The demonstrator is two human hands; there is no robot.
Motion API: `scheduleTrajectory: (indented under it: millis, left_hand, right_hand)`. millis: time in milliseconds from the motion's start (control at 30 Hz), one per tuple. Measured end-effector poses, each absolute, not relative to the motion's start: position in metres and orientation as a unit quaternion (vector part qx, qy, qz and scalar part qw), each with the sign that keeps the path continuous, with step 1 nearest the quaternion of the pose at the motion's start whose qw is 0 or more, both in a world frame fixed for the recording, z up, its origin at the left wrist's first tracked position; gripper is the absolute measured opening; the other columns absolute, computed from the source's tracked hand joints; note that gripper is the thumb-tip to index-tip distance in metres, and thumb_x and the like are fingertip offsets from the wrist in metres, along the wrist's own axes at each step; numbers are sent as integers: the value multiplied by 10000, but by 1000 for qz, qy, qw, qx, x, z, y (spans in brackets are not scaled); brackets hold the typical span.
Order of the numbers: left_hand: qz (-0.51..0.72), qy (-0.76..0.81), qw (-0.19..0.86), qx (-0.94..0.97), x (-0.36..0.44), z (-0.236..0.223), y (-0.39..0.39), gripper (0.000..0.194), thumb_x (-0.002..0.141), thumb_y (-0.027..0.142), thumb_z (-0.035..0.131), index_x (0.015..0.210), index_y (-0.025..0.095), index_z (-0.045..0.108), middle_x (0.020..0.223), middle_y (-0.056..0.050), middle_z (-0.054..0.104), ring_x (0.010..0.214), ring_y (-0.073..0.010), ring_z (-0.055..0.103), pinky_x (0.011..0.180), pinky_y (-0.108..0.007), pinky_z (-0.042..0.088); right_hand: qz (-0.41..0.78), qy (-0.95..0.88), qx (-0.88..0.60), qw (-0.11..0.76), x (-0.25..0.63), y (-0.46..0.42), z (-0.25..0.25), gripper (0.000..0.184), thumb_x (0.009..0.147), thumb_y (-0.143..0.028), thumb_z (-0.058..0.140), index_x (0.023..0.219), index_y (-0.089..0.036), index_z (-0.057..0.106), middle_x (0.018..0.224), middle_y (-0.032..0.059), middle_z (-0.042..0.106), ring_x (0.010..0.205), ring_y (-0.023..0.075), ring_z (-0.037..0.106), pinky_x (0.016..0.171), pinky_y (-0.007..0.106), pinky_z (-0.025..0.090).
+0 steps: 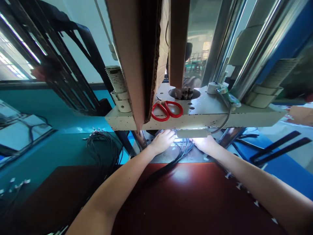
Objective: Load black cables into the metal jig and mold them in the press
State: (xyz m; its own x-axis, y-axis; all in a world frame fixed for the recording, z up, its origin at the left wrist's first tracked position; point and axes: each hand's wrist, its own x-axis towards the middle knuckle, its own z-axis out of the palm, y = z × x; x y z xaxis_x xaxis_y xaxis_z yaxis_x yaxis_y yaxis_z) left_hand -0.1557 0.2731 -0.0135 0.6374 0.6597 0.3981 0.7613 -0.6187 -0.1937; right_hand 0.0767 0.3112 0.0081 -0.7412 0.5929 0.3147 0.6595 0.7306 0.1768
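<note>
Both my arms reach forward under the cream platen of a press [207,119]. My left hand [162,141] rests knuckles-up on the lit work area, fingers curled down onto several thin black wires [182,148] that fan out between the hands. My right hand [204,143] lies at the other side of the wires under a bright lamp; its fingers are washed out by glare and tucked beneath the platen. The wires run back toward me over a dark red mat [186,195].
Red-handled scissors [167,110] lie on top of the platen. Cardboard sheets [137,55] hang in front of the press. A bundle of black wires [104,148] lies on the teal bench at left. Steel columns [259,49] rise at right. Small white connectors [238,186] dot the mat's right edge.
</note>
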Motion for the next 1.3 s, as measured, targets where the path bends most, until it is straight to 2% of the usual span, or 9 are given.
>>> scheduleTrajectory:
  millis: [100, 200, 400, 667, 800, 933, 1033, 1167, 1300]
  left_hand:
    - [-171, -392, 161, -889, -162, -11, 266, 258, 843, 185, 431, 1045, 144, 586, 1074, -95, 582, 1023, -216, 507, 904, -352, 410]
    - [-231, -455, 127, -851, -152, -4, 267, 426, 793, 150, 434, 1215, 136, 487, 1139, -109, 574, 1041, -224, 520, 919, -366, 409]
    - [-148, -366, 58, -917, -132, 14, 280, 464, 711, 118, 459, 1167, 156, 532, 1127, -92, 606, 1076, -225, 532, 929, -339, 405]
    - [-155, -393, 76, -903, -138, -18, 266, 569, 749, 129, 456, 1314, 147, 392, 1382, -100, 419, 1324, -233, 281, 1095, -424, 210]
    - [-145, -423, 32, -894, -132, -10, 275, 554, 677, 83, 490, 1228, 149, 480, 1311, -96, 495, 1251, -227, 391, 1057, -395, 292]
    - [-142, -424, 67, -892, -126, 1, 282, 448, 704, 75, 474, 1141, 136, 548, 1283, -119, 509, 1191, -229, 451, 993, -354, 363]
    - [-123, -421, 84, -895, -125, 1, 284, 435, 730, 79, 453, 1152, 140, 538, 1240, -128, 538, 1206, -230, 439, 986, -352, 365]
    - [-120, -433, 84, -889, -126, 4, 284, 432, 705, 95, 475, 1131, 137, 535, 1212, -132, 553, 1175, -250, 468, 974, -357, 378]
    - [-117, -409, 72, -902, -124, 12, 285, 470, 657, 82, 501, 1125, 131, 520, 1174, -129, 569, 1081, -260, 531, 919, -350, 421]
  right_hand:
    - [-145, -930, -323, 103, 81, 310, 10, 205, 851, -171, 468, 797, -129, 662, 777, 95, 665, 720, 203, 586, 721, 315, 413]
    - [-155, -927, -328, 97, 79, 309, 5, 211, 860, -173, 450, 838, -113, 652, 716, 93, 653, 667, 196, 576, 679, 306, 410]
    - [-166, -925, -330, 94, 81, 315, -9, 226, 850, -148, 434, 943, -101, 634, 939, 136, 660, 854, 232, 588, 725, 314, 422]
    - [-168, -921, -342, 83, 74, 311, -5, 314, 851, -109, 371, 1036, -115, 624, 975, 153, 657, 854, 245, 601, 764, 364, 433]
    - [-155, -924, -342, 71, 71, 307, 2, 334, 794, -88, 418, 1066, -115, 610, 997, 153, 652, 913, 258, 590, 803, 385, 425]
    - [-156, -916, -358, 90, 81, 302, -2, 334, 732, -91, 488, 1046, -94, 603, 1085, 160, 619, 969, 259, 572, 835, 363, 417]
    - [-177, -910, -351, 130, 88, 298, -7, 319, 767, -88, 472, 1065, -79, 587, 1151, 166, 583, 1034, 250, 538, 897, 347, 385]
    - [-172, -916, -344, 114, 89, 297, -5, 314, 814, -74, 423, 1091, -76, 571, 994, 139, 638, 979, 234, 562, 887, 331, 390]
    - [-166, -920, -341, 94, 88, 300, -1, 329, 802, -77, 431, 1102, -80, 567, 1011, 142, 639, 967, 236, 575, 869, 332, 402]
